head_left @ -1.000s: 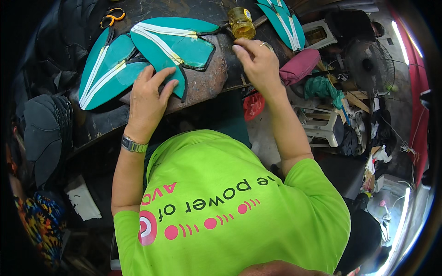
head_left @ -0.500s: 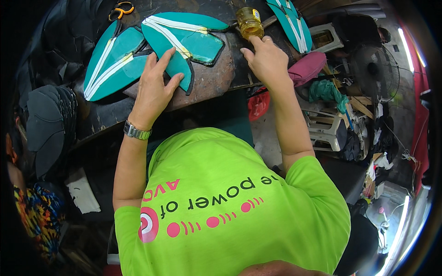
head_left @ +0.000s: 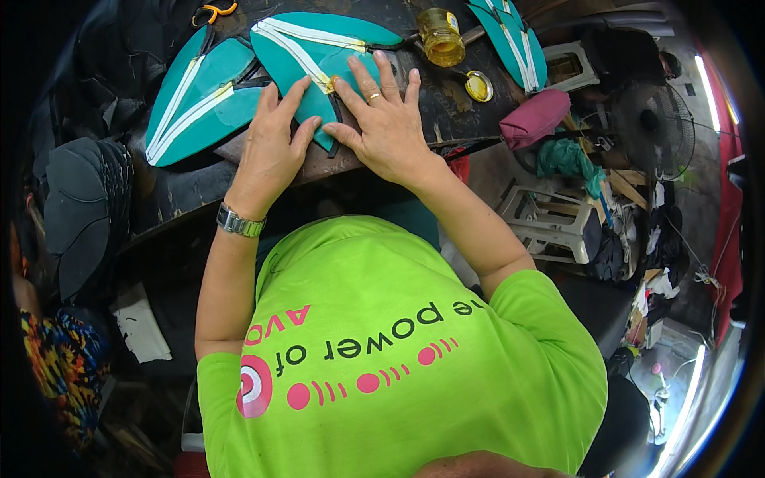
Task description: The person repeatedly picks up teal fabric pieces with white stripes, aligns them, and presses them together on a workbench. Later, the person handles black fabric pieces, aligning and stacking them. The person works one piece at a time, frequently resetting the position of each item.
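Note:
A teal leaf-shaped piece with white strips lies on the dark worktable. My left hand rests flat on its lower edge, fingers spread, a metal watch on the wrist. My right hand presses flat on the same piece just to the right, fingers apart, a ring on one finger. The two hands sit side by side, almost touching. A second teal piece lies to the left, a third at the top right.
A glass jar of amber liquid and its gold lid stand right of my hands. Orange-handled scissors lie at the far edge. Black soles are stacked left. A pink bundle, white stool and fan crowd the right.
My right hand has come down and left from beside the jar onto the teal piece. My left hand has stayed on the piece, shifting slightly.

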Motion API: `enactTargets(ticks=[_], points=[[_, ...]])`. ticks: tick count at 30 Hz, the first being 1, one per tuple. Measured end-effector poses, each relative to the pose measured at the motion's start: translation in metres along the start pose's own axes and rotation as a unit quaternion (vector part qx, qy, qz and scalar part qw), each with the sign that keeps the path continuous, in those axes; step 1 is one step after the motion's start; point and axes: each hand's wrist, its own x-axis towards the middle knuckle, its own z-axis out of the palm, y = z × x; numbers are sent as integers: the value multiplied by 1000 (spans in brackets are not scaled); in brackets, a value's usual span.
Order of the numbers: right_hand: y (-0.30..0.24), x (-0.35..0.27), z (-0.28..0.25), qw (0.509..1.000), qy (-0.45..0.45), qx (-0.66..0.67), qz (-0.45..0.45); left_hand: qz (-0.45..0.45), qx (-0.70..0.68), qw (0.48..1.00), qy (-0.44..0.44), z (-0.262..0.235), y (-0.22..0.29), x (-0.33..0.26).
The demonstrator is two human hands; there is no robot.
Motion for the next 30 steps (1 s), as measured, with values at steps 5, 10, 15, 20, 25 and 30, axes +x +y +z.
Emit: enactTargets(ticks=[5, 10, 15, 20, 25, 30], points=[[11, -1, -4, 998, -44, 49, -4, 0, -3, 1000, -3, 1, 0, 0], [30, 5, -5, 994, -67, 80, -38, 8, 12, 1000, 2, 1, 1, -1], [37, 5, -9, 992, -61, 70, -89, -11, -3, 1000, -13, -1, 0, -1], [30, -12, -18, 993, -42, 28, -108, -10, -10, 1000, -21, -4, -2, 0], [14, -37, -25, 993, -26, -20, -116, -15, -8, 1000, -14, -2, -2, -1], [-2, -49, -32, 992, -9, 26, -126, -5, -17, 1000, -4, -1, -2, 0]])
